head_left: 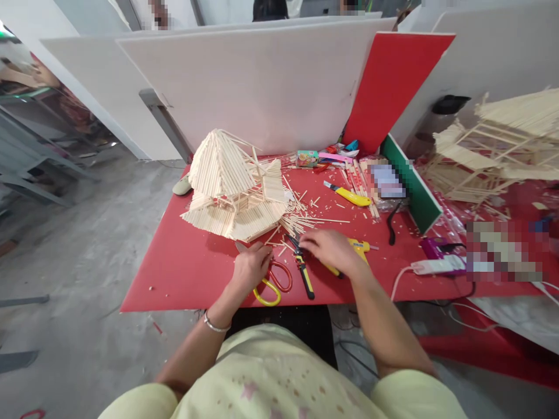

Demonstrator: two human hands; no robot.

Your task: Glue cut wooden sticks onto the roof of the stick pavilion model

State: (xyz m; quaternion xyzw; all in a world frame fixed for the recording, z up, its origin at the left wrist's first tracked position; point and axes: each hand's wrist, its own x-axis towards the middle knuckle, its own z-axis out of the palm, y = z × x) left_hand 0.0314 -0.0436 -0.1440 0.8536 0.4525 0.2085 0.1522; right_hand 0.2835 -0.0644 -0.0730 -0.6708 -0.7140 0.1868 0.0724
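Note:
My left hand (252,267) is closed, fingers curled, over the middle of a pair of scissors with one red and one yellow handle loop (268,294). Whether it grips the scissors or a small piece is hidden. My right hand (329,249) has its fingers pressed together beside the head of black-and-yellow pliers (304,273); what is in its fingertips cannot be made out. Just beyond both hands stands a model pavilion (231,192) made of pale wooden sticks, with a peaked roof. Loose sticks (301,223) lie at its right side.
A yellow utility knife (349,194) and a yellow glue gun (358,249) lie to the right on the red tabletop (174,267). Farther right are a green board (413,186), a white power strip (437,266) with cables, and another stick model (489,157). White panels (262,87) stand behind.

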